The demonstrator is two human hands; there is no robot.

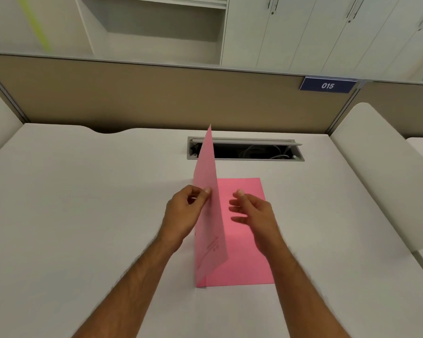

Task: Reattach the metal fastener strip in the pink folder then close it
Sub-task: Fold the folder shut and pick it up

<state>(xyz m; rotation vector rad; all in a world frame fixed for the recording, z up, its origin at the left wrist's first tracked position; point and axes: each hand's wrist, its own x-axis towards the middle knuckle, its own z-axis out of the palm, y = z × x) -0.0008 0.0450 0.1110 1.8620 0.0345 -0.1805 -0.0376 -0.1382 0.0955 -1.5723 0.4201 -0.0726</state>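
A pink folder [242,262] lies on the white desk [83,203] in front of me, its spine on the left. Its front cover [206,181] stands nearly upright, edge-on to me. My left hand [185,211] pinches the cover's free edge between thumb and fingers. My right hand [253,211] hovers over the inside of the back cover, fingers spread and holding nothing. No metal fastener strip shows; the raised cover hides the area along the spine.
An open cable slot [252,150] with white wires lies in the desk just behind the folder. A beige partition [156,98] with a blue "015" sign [327,85] closes off the back. White side panels [386,167] flank the desk.
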